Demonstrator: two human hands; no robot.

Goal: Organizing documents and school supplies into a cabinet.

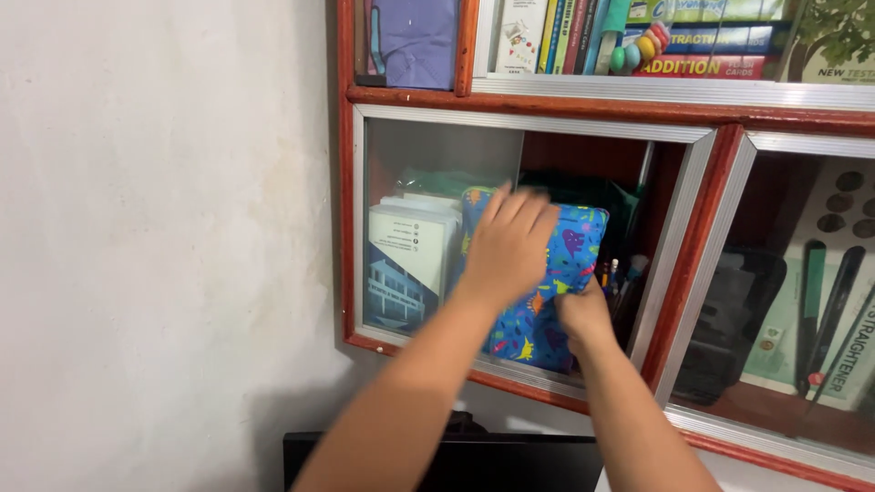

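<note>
At the centre of the frame, a soft blue pouch (570,260) printed with bright dinosaurs stands in the red wooden cabinet (693,237), just right of a stack of booklets (410,260). The left hand (509,244) lies flat on its face, fingers together; the right hand (581,310) grips its lower edge.

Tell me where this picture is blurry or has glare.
Head view: the left hand is smeared by motion blur at the fingers; the patterned blue pouch stays fairly sharp; the sliding glass pane shows a soft milky reflection; a dark shadow falls on the wall below the cabinet.
</note>
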